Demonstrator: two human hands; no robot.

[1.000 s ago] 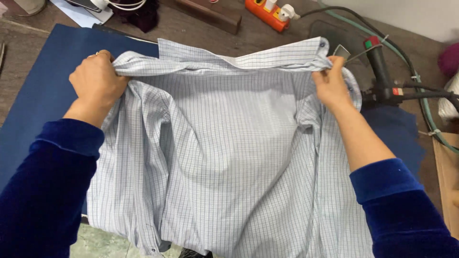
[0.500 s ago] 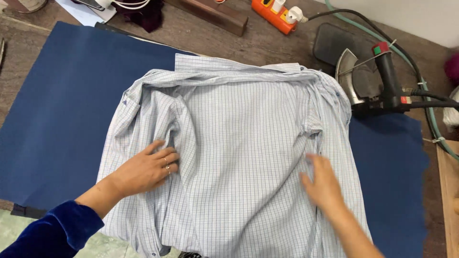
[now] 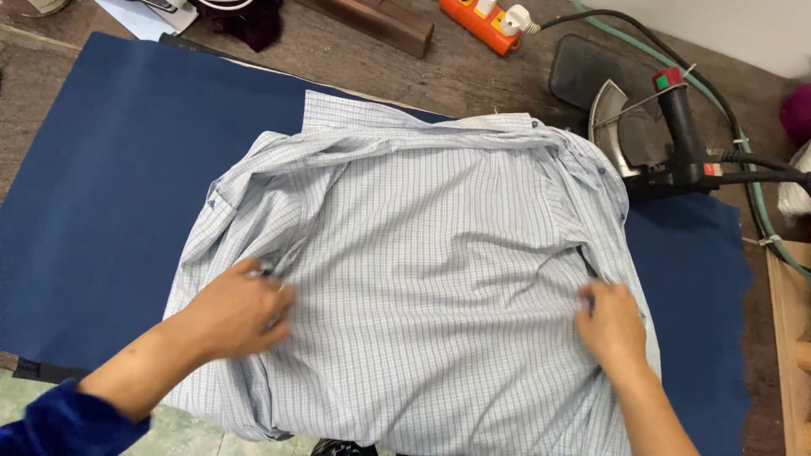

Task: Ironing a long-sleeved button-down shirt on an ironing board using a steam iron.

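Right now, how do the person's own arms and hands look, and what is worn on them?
Both hands are bare, without gloves. The left hand shows a small ring-like glint on one finger, too blurred to be sure. A dark blue velvet-like sleeve is pushed up the left forearm. The right hand and forearm are bare; no sleeve is in view.

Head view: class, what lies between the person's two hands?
Between the left hand and the right hand lies only the striped shirt, spread flat on the blue cloth.
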